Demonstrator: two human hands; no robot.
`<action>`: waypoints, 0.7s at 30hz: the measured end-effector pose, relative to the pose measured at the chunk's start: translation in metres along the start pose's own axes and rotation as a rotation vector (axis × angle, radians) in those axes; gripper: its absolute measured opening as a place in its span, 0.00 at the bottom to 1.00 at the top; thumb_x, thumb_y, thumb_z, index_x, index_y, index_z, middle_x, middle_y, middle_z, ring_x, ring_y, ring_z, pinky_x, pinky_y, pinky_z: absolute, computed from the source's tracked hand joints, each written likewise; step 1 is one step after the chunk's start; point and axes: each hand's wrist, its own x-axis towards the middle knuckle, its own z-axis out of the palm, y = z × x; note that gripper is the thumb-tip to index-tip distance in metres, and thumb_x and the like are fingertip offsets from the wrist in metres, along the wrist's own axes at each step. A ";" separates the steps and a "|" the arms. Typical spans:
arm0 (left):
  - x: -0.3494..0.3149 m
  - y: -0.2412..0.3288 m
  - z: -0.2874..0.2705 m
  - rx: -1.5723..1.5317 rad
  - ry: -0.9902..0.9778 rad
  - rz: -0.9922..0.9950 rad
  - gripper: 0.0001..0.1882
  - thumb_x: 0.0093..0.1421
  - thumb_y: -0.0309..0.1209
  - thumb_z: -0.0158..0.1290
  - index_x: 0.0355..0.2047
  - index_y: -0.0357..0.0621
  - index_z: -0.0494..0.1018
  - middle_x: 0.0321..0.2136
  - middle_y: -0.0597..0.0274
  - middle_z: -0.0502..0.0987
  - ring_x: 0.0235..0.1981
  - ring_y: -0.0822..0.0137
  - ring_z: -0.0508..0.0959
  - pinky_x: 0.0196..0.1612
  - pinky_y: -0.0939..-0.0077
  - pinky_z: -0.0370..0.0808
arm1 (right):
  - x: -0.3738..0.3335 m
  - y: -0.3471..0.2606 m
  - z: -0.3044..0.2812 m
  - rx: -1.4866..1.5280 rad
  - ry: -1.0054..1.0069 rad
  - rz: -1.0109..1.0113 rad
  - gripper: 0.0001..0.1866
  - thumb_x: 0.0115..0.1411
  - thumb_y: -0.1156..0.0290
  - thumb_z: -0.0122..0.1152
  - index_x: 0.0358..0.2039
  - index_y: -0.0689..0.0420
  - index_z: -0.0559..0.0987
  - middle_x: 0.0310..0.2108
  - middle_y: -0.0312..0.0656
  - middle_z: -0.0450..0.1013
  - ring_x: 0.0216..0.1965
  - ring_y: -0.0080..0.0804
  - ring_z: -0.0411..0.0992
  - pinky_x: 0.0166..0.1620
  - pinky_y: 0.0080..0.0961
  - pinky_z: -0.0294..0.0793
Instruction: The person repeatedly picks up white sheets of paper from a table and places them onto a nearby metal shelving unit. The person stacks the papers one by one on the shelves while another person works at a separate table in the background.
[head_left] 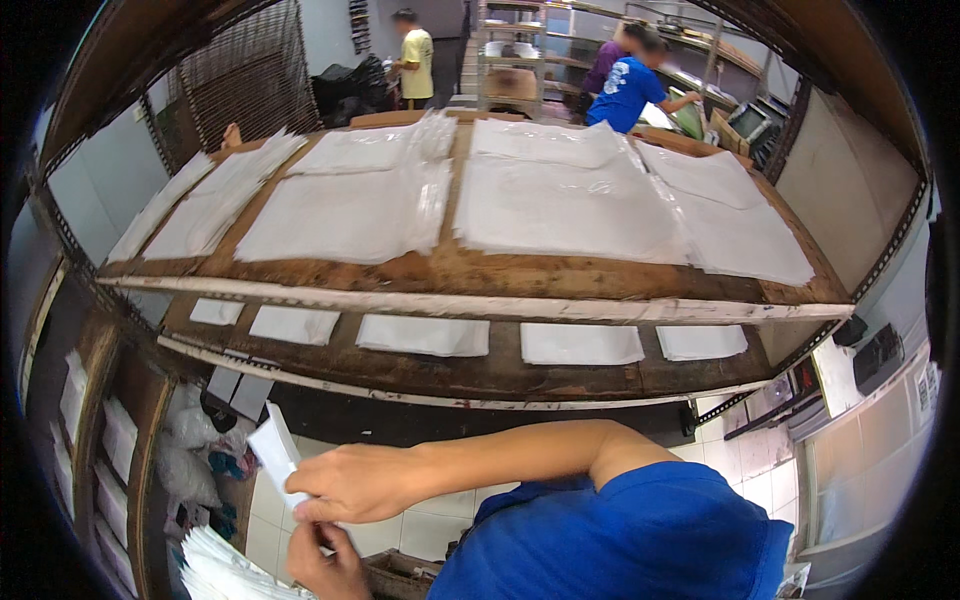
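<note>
Fingers (305,490) of right hand (355,483) pinching a white paper sheet (274,450), left hand (325,565) gripping below, over a paper stack (225,572); beyond, worn wooden surface (440,270) layered with plastic sheets (570,205), workers behind.

Flat clear plastic bags (560,205) in stacks across wooden shelf (470,272)

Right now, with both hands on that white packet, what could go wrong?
The white packet is pinched only at its lower end by the right hand and left hand, so it might slip. The loose white stack just below could be knocked and slide off.
</note>
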 end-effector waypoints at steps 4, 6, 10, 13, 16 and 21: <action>0.015 0.066 0.028 -0.166 -0.001 0.384 0.08 0.58 0.25 0.54 0.38 0.35 0.75 0.18 0.56 0.72 0.18 0.60 0.71 0.22 0.68 0.66 | -0.054 -0.035 -0.077 -0.189 0.104 0.029 0.10 0.60 0.68 0.52 0.31 0.64 0.73 0.28 0.51 0.70 0.32 0.51 0.72 0.38 0.38 0.72; 0.020 0.092 0.029 -0.381 0.029 0.544 0.10 0.60 0.30 0.54 0.39 0.36 0.75 0.18 0.59 0.72 0.17 0.59 0.70 0.21 0.67 0.65 | -0.084 -0.052 -0.113 -0.255 0.270 -0.069 0.07 0.53 0.74 0.54 0.29 0.65 0.74 0.26 0.54 0.72 0.31 0.55 0.73 0.35 0.44 0.72; 0.012 0.111 0.038 -0.742 0.136 0.622 0.20 0.63 0.42 0.50 0.46 0.38 0.72 0.23 0.58 0.76 0.23 0.57 0.73 0.29 0.68 0.69 | -0.176 -0.141 -0.229 -0.514 0.512 0.101 0.10 0.58 0.71 0.51 0.39 0.60 0.74 0.31 0.49 0.75 0.33 0.40 0.74 0.38 0.33 0.72; 0.017 0.109 0.089 -0.695 0.160 0.456 0.16 0.66 0.34 0.41 0.40 0.33 0.72 0.23 0.60 0.69 0.24 0.71 0.66 0.28 0.75 0.63 | -0.263 -0.203 -0.278 -0.719 0.873 0.327 0.08 0.60 0.70 0.53 0.39 0.57 0.75 0.34 0.33 0.72 0.33 0.18 0.68 0.37 0.17 0.68; 0.002 0.113 0.141 -0.726 0.102 0.086 0.12 0.62 0.29 0.45 0.38 0.33 0.74 0.20 0.59 0.71 0.21 0.71 0.68 0.26 0.79 0.63 | -0.340 -0.217 -0.312 -0.716 1.166 0.565 0.08 0.62 0.67 0.53 0.39 0.55 0.75 0.36 0.28 0.70 0.36 0.14 0.65 0.41 0.13 0.64; -0.029 0.128 0.193 -0.640 -0.110 -0.024 0.07 0.59 0.26 0.50 0.33 0.35 0.76 0.24 0.59 0.76 0.21 0.73 0.70 0.24 0.79 0.66 | -0.431 -0.216 -0.338 -0.665 1.248 0.854 0.07 0.63 0.67 0.53 0.37 0.55 0.75 0.36 0.27 0.69 0.39 0.14 0.64 0.45 0.14 0.63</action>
